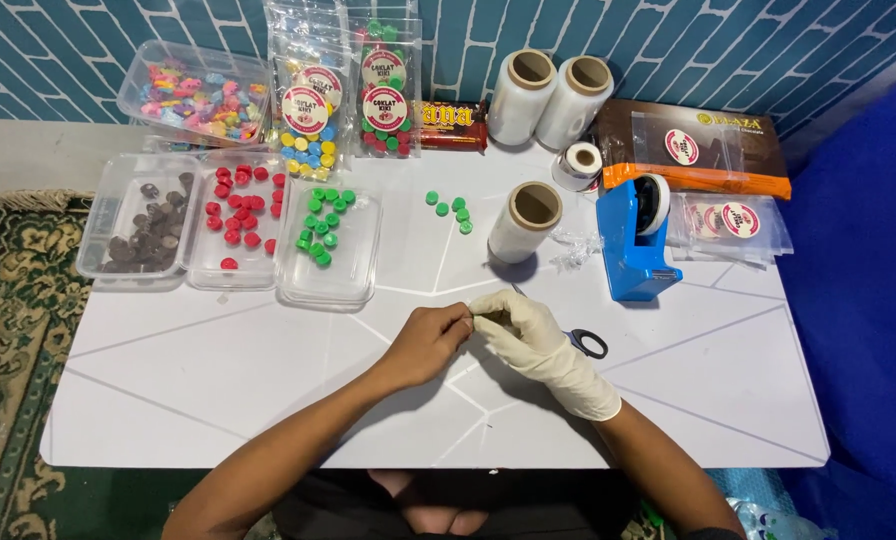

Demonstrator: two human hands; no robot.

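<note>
While scissors (586,343) lie half hidden, bare left hand (430,340) and gloved right hand (523,328) pinch fingers together on something unseen.

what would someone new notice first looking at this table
Probably the two hands meeting at the table's middle: the bare left hand pinches at the fingertips of the white-gloved right hand. Next, the row of clear trays at the left holding brown, red and green round pieces, and the blue tape dispenser at the right.
</note>
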